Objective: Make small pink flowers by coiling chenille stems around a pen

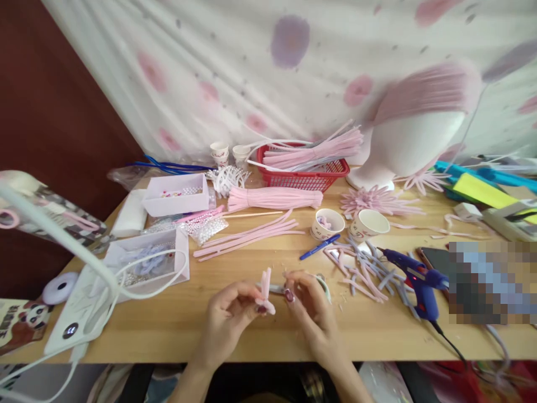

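Note:
My left hand point(232, 319) is closed in a pinch on a short piece of bent pink pipe cleaner point(265, 286), its two ends pointing up and a fuzzy loop at the bottom. Just to the right, my right hand point(312, 316) has curled fingers, with thumb and forefinger a little apart and nothing visible held between them. Scissors point(274, 289) with pale green handles show behind the right hand, partly hidden by it; they seem to lie on the wooden table point(168, 336). Loose pink pipe cleaners point(251, 238) lie beyond both hands.
Paper cups point(369, 225), a blue pen point(319, 247) and cut pipe cleaner pieces point(356, 268) lie right of centre. A blue glue gun point(419, 280) with a cord is farther right. White boxes point(180, 254), a lamp point(62, 235), a red basket point(302, 180) and a mannequin head point(415, 134) surround the workspace.

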Tool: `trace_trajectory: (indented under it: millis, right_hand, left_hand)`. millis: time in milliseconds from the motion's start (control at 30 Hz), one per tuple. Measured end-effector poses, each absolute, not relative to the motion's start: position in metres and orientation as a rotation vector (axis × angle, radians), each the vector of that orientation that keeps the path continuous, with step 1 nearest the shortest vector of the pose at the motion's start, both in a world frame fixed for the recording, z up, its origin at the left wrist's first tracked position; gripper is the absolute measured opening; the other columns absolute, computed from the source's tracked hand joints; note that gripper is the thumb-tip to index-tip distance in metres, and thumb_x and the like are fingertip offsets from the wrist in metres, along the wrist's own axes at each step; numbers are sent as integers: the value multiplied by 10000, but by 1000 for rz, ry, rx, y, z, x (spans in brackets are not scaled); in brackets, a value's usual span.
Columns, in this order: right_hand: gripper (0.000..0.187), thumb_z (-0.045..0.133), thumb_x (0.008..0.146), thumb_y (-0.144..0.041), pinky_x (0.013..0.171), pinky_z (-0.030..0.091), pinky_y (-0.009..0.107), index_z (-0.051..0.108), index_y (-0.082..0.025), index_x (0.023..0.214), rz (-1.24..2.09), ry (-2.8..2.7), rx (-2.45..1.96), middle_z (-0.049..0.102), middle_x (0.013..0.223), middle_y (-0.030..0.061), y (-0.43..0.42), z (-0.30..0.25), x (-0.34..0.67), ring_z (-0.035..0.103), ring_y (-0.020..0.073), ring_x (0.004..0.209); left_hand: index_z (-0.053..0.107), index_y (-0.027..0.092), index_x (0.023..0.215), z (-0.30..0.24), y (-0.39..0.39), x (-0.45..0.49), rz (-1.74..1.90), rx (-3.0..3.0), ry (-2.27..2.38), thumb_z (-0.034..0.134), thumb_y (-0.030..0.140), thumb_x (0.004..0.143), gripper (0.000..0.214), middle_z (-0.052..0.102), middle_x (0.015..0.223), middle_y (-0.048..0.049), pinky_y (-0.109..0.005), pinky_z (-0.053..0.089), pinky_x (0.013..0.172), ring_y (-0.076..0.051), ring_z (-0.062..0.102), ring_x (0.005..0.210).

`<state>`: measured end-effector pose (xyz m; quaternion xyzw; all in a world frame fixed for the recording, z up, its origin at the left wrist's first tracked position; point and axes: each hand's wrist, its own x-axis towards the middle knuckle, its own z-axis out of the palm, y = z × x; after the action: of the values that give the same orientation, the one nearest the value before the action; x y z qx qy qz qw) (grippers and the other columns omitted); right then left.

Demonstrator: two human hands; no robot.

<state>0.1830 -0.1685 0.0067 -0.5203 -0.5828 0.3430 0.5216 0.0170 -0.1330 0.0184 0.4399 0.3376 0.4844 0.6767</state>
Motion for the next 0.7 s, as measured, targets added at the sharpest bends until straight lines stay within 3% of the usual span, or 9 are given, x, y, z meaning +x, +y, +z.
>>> trace_trajectory:
  millis: [67,167,400,700]
  right_hand:
    - [285,510,919,-198,917,411,365,537,-287,1188,676,-1586,-1189,499,1197,77,-171,15,183,475,230,1131]
    - [327,502,897,-100,1004,328,433,575,-307,1140,452,-1810,-1177,405,1329,62,-172,25,180,369,257,1244]
    - [189,442,927,-75,805,438,328,504,-206,1049,551,-1879,-1109,562,977,61,-165,29,175,535,180,921]
    - [176,428,933,-94,702,441,285,525,-181,1052,542,-2018,-1097,555,922,65,-160,36,181,536,169,818]
  left_hand:
    - [669,157,716,17,-134,16,1000,811,685,807,241,681,165,668,636,9,-164,497,543,-90,617,554]
    - [659,147,715,14,-136,18,908,599,562,842,275,629,239,658,599,14,-142,465,468,-75,587,498]
    - [696,136,735,3,-138,22,839,406,471,859,232,605,230,647,580,18,-97,461,447,-42,566,472]
    - [677,115,699,-3,-132,21,807,288,427,848,185,625,199,616,560,23,-99,478,463,-38,564,473]
